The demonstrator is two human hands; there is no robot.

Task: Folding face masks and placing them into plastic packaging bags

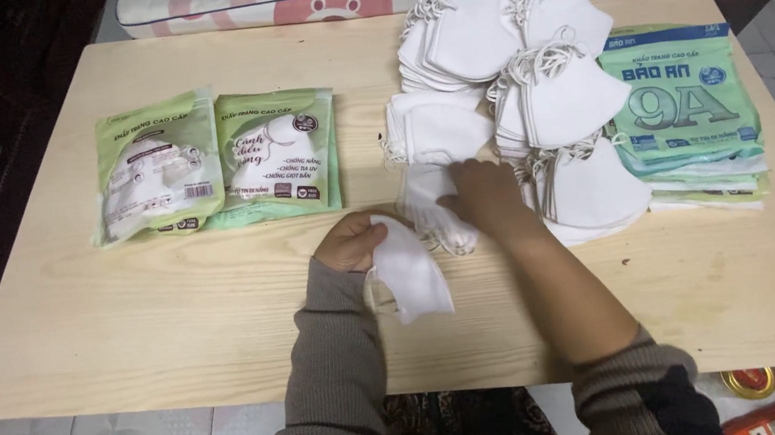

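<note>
- A person's left hand (pixel 351 243) pinches a single white folded fabric face mask (pixel 408 278) near the middle of the pale wooden tabletop (pixel 169 319), while the right hand (pixel 484 196), fingers spread, rests on a small loose heap of white masks (pixel 431 203) just beside it.
- The step in hand appears to be gathering masks one at a time; the next move likely calls for a clean pinch on just one mask from the heap.
- Taller mask stacks (pixel 529 76) and a pile of flat green printed pouches (pixel 686 110) crowd the right side, near the far and right edges.
- Two filled green pouches (pixel 218 160) lie well apart on the left; the near tabletop offers open room.
</note>
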